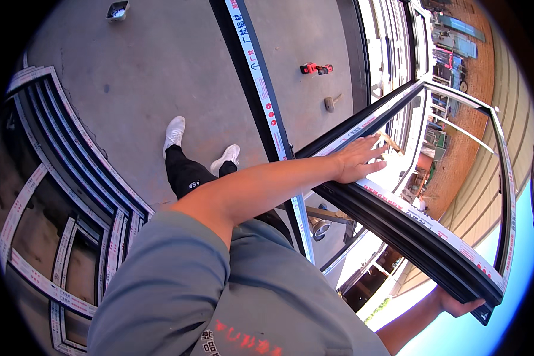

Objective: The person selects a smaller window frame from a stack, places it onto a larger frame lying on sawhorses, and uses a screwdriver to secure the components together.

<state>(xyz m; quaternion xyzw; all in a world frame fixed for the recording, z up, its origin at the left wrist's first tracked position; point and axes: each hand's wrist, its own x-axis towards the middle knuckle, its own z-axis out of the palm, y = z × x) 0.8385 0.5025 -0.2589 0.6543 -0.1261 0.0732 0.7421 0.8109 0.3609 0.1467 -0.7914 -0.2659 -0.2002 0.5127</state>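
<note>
A black window frame (418, 228) with white printed protective film stands tilted to my right, one corner near me. My left hand (357, 160) lies on that corner, fingers stretched out and spread over the film. At the frame's far lower corner, my right hand (455, 301) grips the black edge from below; part of its fingers is hidden behind the profile. A long upright black profile with a film strip (261, 77) runs past my left forearm, close to the frame's near corner.
Several filmed frames (80, 133) are stacked at the left. On the grey floor lie a red cordless drill (316, 69), a mallet (330, 104) and a small tray (117, 11). A castor wheel (320, 228) shows below the frame. More frames (391, 41) stand at the upper right.
</note>
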